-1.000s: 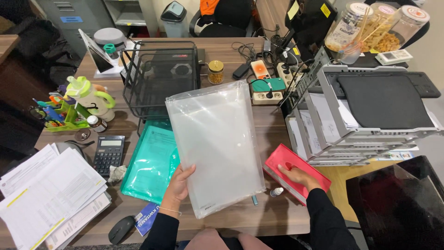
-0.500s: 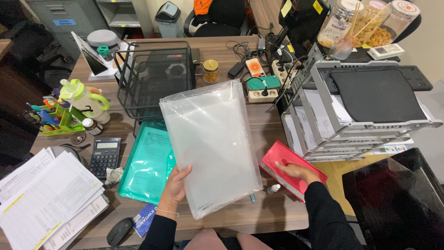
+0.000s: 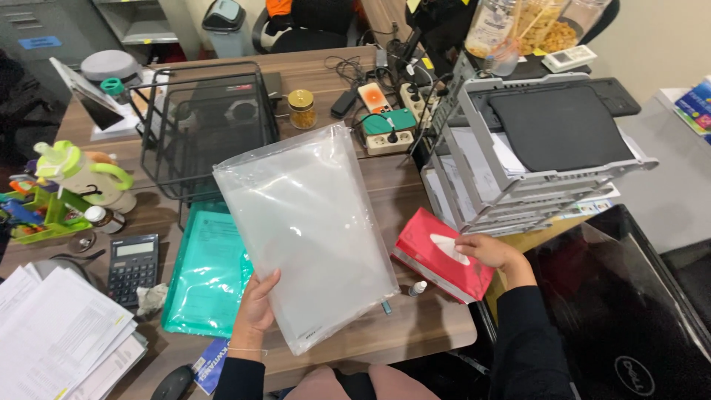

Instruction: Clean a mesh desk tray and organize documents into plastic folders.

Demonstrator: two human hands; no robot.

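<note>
My left hand (image 3: 257,307) grips the lower left edge of a pack of clear plastic sleeves (image 3: 307,233), holding it tilted above the wooden desk (image 3: 400,185). A teal plastic folder (image 3: 207,270) lies flat just left of it, partly under the pack. My right hand (image 3: 490,251) rests on the right end of a red tissue box (image 3: 437,255) that sits at the desk's right edge, below a grey stacked paper tray (image 3: 518,185). A small white bottle (image 3: 418,288) lies between the pack and the red box.
A black mesh tray (image 3: 204,126) stands behind the pack, with a calculator (image 3: 133,259), paper stacks (image 3: 59,337) and a green-lidded jug (image 3: 81,174) to the left. Power strips (image 3: 389,133) and cables lie at the back. A black laptop (image 3: 629,318) sits lower right.
The view has swung right, so everything sits further left in frame. My right hand slid to the red box's right end, uncovering its white oval opening. The left hand still holds the pack.
</note>
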